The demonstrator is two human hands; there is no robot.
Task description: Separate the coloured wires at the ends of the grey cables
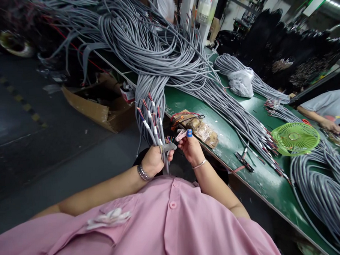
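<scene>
My left hand (156, 160) is closed around several grey cables (149, 133) in front of my body. Grey wrapping covers its thumb. White bands and stripped ends with red, blue and other coloured wires show above the fist. Thin coloured wire strands (169, 139) fan out just above that thumb. My right hand (191, 151), with a blue cover on its thumb tip, pinches a small pinkish-white tool (181, 135) beside these strands. The tool's exact kind is too small to make out, and whether it touches the strands I cannot tell.
A green table (228, 117) bears a large pile of grey cables (155, 41) and a green fan (296, 138). Near its edge lie a taped brown block (205, 132) and a dark hand tool (244, 162). A cardboard box (92, 104) stands left. Another person's hand (331, 126) works at right.
</scene>
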